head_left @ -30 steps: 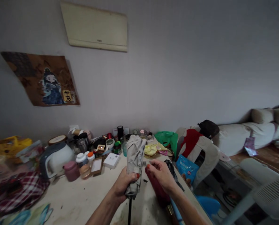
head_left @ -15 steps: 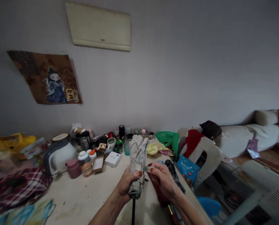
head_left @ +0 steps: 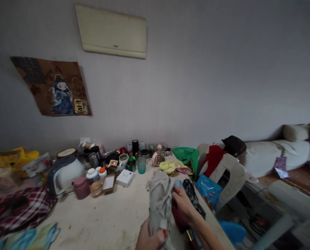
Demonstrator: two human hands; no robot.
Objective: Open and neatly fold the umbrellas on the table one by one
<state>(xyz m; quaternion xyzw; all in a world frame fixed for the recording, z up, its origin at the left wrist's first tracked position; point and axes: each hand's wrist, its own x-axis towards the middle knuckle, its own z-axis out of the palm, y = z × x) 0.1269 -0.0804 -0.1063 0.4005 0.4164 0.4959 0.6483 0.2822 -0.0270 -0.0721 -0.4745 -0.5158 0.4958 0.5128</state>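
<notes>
A folded grey umbrella [head_left: 160, 201] stands tilted over the table's near part, its fabric gathered in creases. Wrapped round its lower part is my left hand [head_left: 151, 236], thumb across the front. My right hand [head_left: 182, 203] is at the umbrella's upper right side, fingers bent against the fabric edge; its fingertips are partly hidden. Beneath and beside the right hand lie a dark red item [head_left: 179, 220] and a black folded bundle [head_left: 192, 196].
On the table [head_left: 105, 218], a kettle [head_left: 68, 175], pink jar [head_left: 81, 187], white box [head_left: 125, 177], teal glass [head_left: 141, 165] and glass teapot [head_left: 159, 155] line the back. A green bag [head_left: 187, 156] and chair [head_left: 233, 177] are right; plaid cloth [head_left: 27, 208] lies left.
The umbrella and my left hand have moved down and slightly right. My right hand has shifted from a narrow strap at the umbrella's side to higher along its fabric. The umbrella's black shaft has left view.
</notes>
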